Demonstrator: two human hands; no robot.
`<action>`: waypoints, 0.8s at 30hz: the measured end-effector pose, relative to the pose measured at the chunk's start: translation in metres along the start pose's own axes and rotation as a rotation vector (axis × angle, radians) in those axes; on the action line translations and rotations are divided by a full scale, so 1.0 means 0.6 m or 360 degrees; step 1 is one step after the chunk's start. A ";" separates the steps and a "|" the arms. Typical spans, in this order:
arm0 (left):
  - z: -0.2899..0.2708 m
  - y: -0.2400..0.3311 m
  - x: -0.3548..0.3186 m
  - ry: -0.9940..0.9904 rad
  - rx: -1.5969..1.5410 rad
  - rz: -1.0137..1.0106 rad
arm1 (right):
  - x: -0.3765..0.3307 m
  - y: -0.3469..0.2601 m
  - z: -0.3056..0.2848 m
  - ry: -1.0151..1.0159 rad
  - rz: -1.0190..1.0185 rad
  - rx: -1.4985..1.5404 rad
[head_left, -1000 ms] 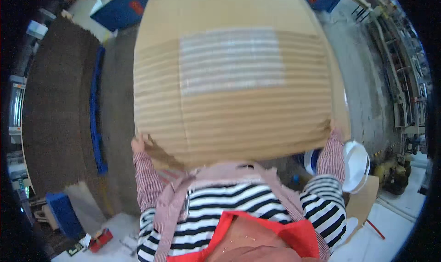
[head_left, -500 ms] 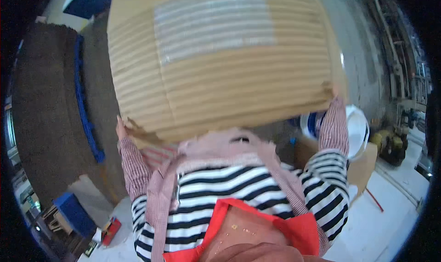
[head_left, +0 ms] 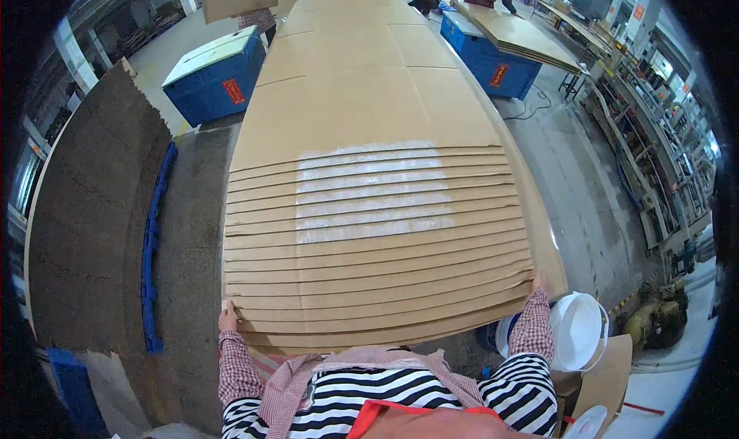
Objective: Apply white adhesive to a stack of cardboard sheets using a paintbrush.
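Head view shows the sheets (head_left: 377, 289) fanned into overlapping steps, a whitish patch (head_left: 369, 196) crossing the middle of the farther ones and none showing on those nearest you, so the fanning looks done, though you cannot tell from here how much is left. Your hands are wide apart, each clamped on the sheets, the left hand (head_left: 229, 317) at their near left corner and the right hand (head_left: 538, 284) at their near right one. The sheets spread between and ahead of both hands, with a bucket (head_left: 574, 333) just outside their near right corner.
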State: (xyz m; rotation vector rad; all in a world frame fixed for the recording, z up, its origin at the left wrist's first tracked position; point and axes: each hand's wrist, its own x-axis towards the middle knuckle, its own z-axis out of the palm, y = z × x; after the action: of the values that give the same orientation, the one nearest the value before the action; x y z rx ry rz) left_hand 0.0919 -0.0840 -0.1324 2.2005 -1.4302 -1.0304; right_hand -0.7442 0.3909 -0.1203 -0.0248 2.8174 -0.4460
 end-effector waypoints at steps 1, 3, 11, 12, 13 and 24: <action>0.000 0.005 -0.011 0.0097 0.0108 0.0007 | -0.002 0.002 0.003 -0.0005 0.0000 -0.0002; -0.004 0.015 -0.025 0.0066 0.0238 0.0025 | -0.003 0.000 0.008 0.0007 -0.0007 0.0007; 0.011 -0.044 0.025 -0.0147 -0.0482 0.0012 | -0.009 0.012 0.004 0.0078 -0.0037 0.0048; 0.015 -0.054 0.033 -0.0122 -0.0533 0.0073 | -0.005 0.015 0.003 0.0082 -0.0033 0.0043; 0.018 -0.059 0.038 -0.0041 -0.0350 0.0147 | -0.001 0.018 0.005 0.0136 0.0010 0.0056; 0.012 -0.003 -0.012 0.0222 0.0210 0.0031 | 0.007 0.044 0.037 0.0138 -0.0109 -0.0196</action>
State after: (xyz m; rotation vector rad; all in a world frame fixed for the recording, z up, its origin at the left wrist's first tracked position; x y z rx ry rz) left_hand 0.0864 -0.0758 -0.1355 2.2949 -1.4920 -0.7789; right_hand -0.7411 0.4091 -0.1496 -0.1313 2.9329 -0.2947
